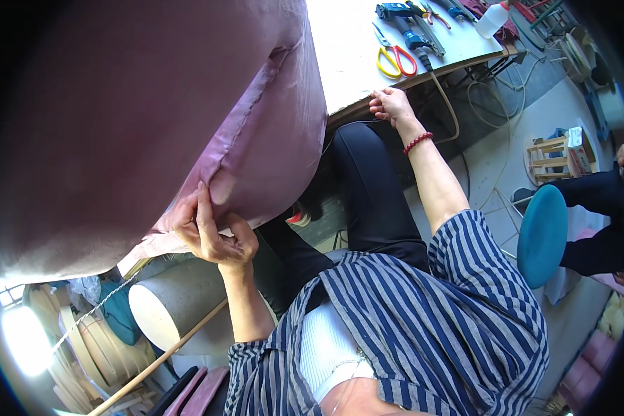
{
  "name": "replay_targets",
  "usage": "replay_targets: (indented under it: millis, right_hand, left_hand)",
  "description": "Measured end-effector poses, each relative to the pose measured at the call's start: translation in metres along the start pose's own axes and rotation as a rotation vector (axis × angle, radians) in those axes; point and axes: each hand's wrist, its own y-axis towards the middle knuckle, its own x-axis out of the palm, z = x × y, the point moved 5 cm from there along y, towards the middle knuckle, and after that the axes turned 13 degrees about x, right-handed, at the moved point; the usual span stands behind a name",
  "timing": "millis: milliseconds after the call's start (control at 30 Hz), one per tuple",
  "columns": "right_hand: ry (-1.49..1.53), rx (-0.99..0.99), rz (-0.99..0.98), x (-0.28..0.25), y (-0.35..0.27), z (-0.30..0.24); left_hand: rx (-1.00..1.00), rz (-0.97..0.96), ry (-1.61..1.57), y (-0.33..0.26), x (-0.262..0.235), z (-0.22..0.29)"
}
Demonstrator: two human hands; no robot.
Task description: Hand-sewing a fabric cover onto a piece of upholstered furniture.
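A large padded piece covered in mauve fabric [187, 90] fills the upper left. An open, puckered seam [246, 114] slants down across it. At the seam's lower end my left hand [215, 232] grips the cloth, its index finger lying along the fold. My right hand [393, 107], with a red bead bracelet [418, 143] on the wrist, is raised beside the table's front edge, apart from the padded piece. Its fingers are closed in a pinch. A thin thread-like line runs near it toward the cover; what the fingertips hold is too small to make out.
On the white table [347, 69] lie scissors [397, 62] with red and yellow handles, a staple gun [412, 35], pliers and a white bottle [492, 21]. Hoses trail to the floor. A teal round seat [542, 236] and another person's legs are right; a pale cylinder [163, 305] stands lower left.
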Motion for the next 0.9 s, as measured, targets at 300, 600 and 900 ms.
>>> replay_targets:
  millis: [300, 600, 900]
  right_hand:
    - [-0.763, -1.073, 0.91, 0.007, -0.08, -0.057]
    - [-0.995, -0.508, 0.489, 0.09, 0.032, -0.109]
    - [-1.355, -0.663, 0.524, 0.11, 0.026, -0.105]
  left_hand:
    - [0.015, -0.006, 0.022, 0.001, -0.005, 0.0]
    - [0.012, -0.007, 0.041, 0.003, 0.002, 0.003]
    - [-0.033, -0.032, 0.001, -0.006, -0.001, -0.003]
